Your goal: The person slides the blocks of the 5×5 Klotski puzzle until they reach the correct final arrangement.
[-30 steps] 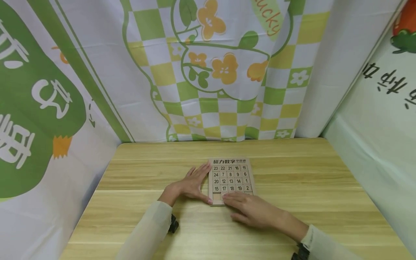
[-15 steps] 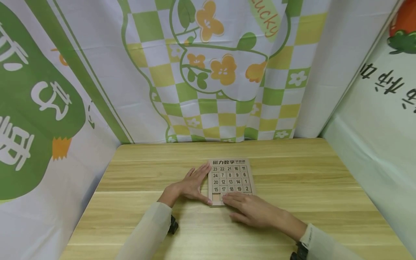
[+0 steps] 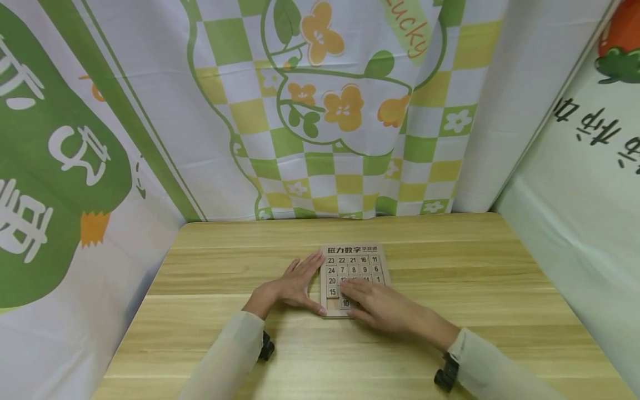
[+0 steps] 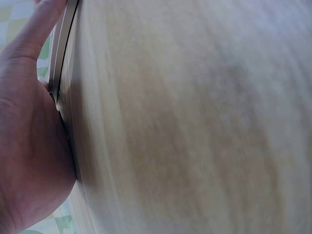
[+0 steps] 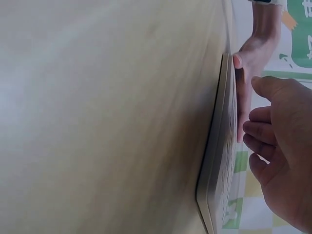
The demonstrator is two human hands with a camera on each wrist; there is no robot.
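A wooden number slide puzzle (image 3: 323, 278) lies flat on the table, its numbered tiles in rows below a printed heading. My left hand (image 3: 295, 283) rests along its left side, fingers at the upper edge and thumb at the lower left corner. Over the lower middle tiles lies my right hand (image 3: 382, 306), hiding several numbers. Tile 10 (image 3: 345, 304) shows just below its fingertips, and to its left is a vacant slot (image 3: 332, 303). In the right wrist view, the right hand (image 5: 287, 141) has slightly bent fingers above the board's side (image 5: 214, 165), holding nothing.
The light wood table (image 3: 225, 250) extends around the puzzle on all sides. Behind it hangs a checked green and yellow curtain (image 3: 320, 183). Printed white cloths (image 3: 575, 183) border the left and right sides.
My right hand has moved up from the bottom row onto the tiles above it, uncovering tile 10. The left hand and puzzle keep their place.
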